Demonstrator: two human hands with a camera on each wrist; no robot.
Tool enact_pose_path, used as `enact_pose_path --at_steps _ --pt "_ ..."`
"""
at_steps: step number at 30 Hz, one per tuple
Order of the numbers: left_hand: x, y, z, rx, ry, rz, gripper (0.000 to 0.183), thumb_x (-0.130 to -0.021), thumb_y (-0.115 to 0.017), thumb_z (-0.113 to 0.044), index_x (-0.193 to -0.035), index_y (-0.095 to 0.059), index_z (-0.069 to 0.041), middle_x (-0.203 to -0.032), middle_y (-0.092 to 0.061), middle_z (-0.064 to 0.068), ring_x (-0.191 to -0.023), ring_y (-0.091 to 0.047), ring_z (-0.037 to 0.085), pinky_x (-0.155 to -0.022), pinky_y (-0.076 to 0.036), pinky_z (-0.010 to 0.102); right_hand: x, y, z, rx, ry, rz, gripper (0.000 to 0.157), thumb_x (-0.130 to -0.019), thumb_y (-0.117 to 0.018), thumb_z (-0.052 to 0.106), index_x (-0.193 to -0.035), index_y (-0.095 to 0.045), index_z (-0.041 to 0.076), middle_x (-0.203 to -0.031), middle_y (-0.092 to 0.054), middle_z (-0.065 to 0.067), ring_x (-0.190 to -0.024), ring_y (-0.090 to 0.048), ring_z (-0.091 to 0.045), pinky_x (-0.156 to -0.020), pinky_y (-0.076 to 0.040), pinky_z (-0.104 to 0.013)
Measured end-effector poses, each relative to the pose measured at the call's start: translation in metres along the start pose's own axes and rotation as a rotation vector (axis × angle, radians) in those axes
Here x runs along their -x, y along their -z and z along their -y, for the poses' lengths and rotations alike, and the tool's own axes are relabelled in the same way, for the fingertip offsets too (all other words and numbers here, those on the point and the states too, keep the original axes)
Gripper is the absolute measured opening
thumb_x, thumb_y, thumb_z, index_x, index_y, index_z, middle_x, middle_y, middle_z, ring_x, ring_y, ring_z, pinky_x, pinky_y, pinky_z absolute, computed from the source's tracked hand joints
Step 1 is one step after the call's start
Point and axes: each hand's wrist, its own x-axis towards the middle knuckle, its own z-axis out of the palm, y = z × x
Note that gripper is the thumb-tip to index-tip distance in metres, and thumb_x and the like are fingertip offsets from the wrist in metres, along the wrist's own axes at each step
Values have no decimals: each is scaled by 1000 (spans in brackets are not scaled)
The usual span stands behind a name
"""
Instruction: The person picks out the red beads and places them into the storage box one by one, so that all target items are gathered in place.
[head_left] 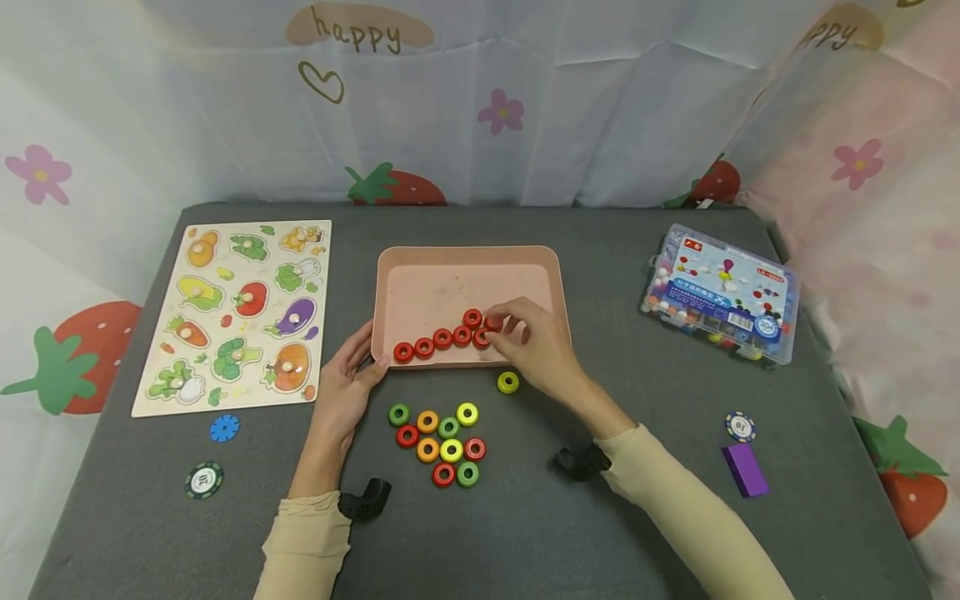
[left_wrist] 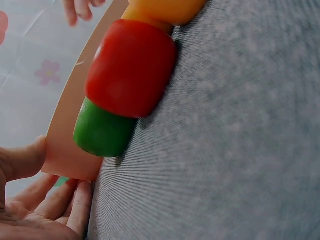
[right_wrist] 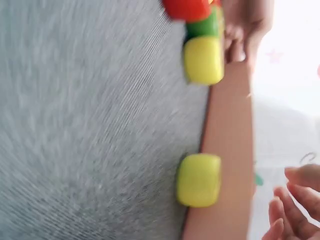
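Observation:
My left hand (head_left: 347, 382) holds the pink tray (head_left: 468, 258) at its front left corner, thumb on the rim and fingers along the side. In the left wrist view the thumb (left_wrist: 25, 159) touches the tray wall. Over the tray's front right part, my right hand (head_left: 536, 346) has its fingers bent above red rings (head_left: 442, 338) that lie in a row along the front wall. One red ring is partly hidden under these fingertips. The right wrist view shows the fingers (right_wrist: 295, 212) above the rim, apart, with nothing visible between them.
Before the tray lie several loose rings: green (head_left: 399, 414), orange (head_left: 427, 451), red (head_left: 443, 475) and yellow (head_left: 507, 382). A vegetable puzzle board (head_left: 232, 317) is at left, with chips (head_left: 204, 481) near it. At right are a plastic case (head_left: 723, 292), a chip (head_left: 740, 427) and a purple block (head_left: 746, 470).

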Motion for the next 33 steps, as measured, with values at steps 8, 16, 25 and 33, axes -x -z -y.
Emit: enact_pose_path --at_steps 8,16,25,33 --pt "-1 -1 -1 -7 9 -7 59 -100 -60 -10 -155 -40 -20 -155 -44 3 -137 -49 20 -90 -46 14 28 8 24 -37 15 271 15 -86 -79 11 -98 -72 15 -86 -65 8 -75 -58 -10 -65 -49 -30" --pt "-1 -2 -1 -22 22 -15 59 -100 -61 -12 -155 -40 -21 -155 -44 2 -136 -49 19 -93 -45 15 54 2 21 76 -4 615 21 -84 -82 20 -105 -75 18 -78 -60 15 -68 -55 -3 -62 -46 -21" --pt "-1 -1 0 -24 16 -14 59 -100 -60 -13 -155 -40 -22 -155 -44 2 -136 -50 19 -93 -45 16 58 -8 19 113 36 680 25 -80 -86 25 -103 -77 22 -79 -64 10 -66 -54 -1 -60 -44 -20" --pt "-1 0 0 -28 7 -9 59 -100 -60 -12 -155 -39 -20 -155 -44 2 -138 -48 18 -98 -44 20 46 4 19 4 15 670 22 -80 -86 30 -98 -76 22 -81 -65 7 -69 -57 -6 -62 -47 -23"
